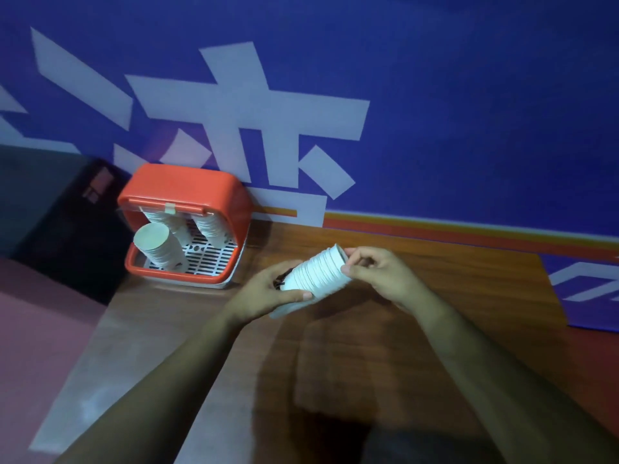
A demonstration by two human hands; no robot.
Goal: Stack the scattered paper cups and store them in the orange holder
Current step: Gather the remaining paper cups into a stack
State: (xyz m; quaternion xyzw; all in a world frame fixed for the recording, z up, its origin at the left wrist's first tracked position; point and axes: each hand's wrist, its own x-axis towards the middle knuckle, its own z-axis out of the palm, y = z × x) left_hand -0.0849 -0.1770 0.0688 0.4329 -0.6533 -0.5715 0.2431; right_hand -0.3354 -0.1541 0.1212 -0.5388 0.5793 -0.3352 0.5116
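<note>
- Left hand curled round the lower, narrow end of a stack of white paper cups, thumb along its near side.
- Right hand pinches the upper, open end of the same stack; fingertips at the rim, thumb against the side.
- Stack held tilted above the wooden table, rim end up and to the right, not touching the tabletop.
- Thin white sheet-like item just under the left hand; cannot tell what it is.
- Small dark thing at the stack's base by the left palm, too blurred to identify.
- Orange holder stands at the table's back left, against the blue wall, apart from the hands.
- Inside the holder: 1 cup stack leans forward on the white slotted tray; further stacks hang behind it.
- Black box left of the holder.
- Blue panel lies at the table's right edge.
</note>
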